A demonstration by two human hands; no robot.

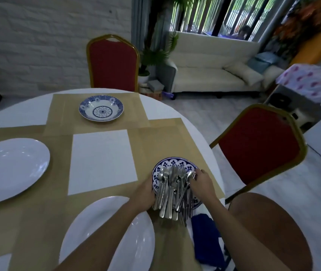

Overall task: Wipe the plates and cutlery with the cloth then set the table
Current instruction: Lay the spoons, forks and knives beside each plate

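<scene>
The cutlery [172, 192] lay heaped on a blue patterned plate [175, 160], caught between the two grips, with the handles overhanging the plate's near rim toward the person. The right grip [201, 183] had its fingers curled onto the spoon heads at the far right of the heap, clamped on one or two pieces. The left grip [145, 194] sat against the opposite side of the heap, at the plate's rim. Its fingers were hidden behind the metal, so I could not tell whether they were closed on anything.

The pieces were stiff polished metal. Each was probably light alone, but the heap was likely heavy, slick and prone to slide and clatter. A single piece would probably lift best by the narrow handle, drawn out lengthwise rather than pulled upward through the tangle. The plate beneath looked like glazed ceramic, which would be hard, chippable and smooth. It would be safest steadied at the rim on the left grip's side while pieces came off.

The blue cloth [204, 231] lay crumpled just below the right grip's forearm, at the tabletop [105, 159] edge. It looked soft and limp enough to bunch anywhere. White plates [9, 169] sat well to the left of the left grip.
</scene>
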